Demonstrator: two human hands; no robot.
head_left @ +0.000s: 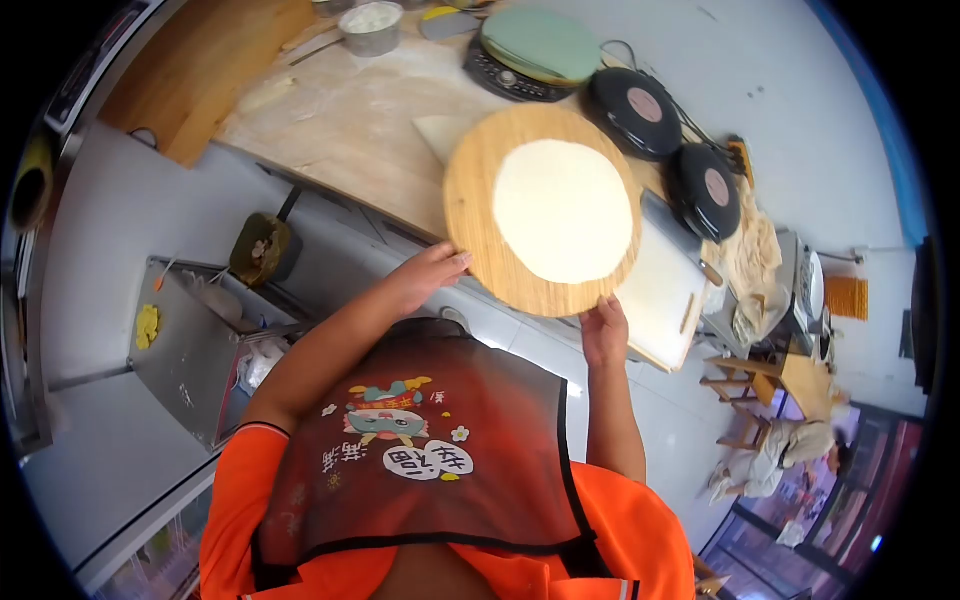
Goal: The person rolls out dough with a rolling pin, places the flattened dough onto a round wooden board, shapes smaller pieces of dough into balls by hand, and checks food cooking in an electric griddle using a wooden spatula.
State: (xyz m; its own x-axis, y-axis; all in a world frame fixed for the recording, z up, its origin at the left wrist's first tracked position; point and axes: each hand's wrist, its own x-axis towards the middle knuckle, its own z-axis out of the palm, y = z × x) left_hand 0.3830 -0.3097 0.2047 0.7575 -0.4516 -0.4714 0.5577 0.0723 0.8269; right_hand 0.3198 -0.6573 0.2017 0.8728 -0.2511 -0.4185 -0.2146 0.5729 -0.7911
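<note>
Both hands hold a round wooden board [470, 190] out in front of my apron. On it lies a thin, flat round of pale dough [565, 210], placed off-centre toward the right. My left hand [430, 277] is closed on the board's near left edge, fingers partly under it. At the near right edge, my right hand [604, 332] grips the rim, its fingertips against the wood. The board is held over the front edge of the floured worktop [340, 120]. A pale pointed piece [440, 133] sticks out from behind the board's left side.
Behind the board stand a green-lidded electric griddle [545, 45] and two round black appliances [632, 108]. To the right are a white cutting board [655, 295], a knife [670, 222] and a crumpled cloth [750, 250]. A metal bowl [371, 28] sits at the back left. Another person [775, 460] is far right.
</note>
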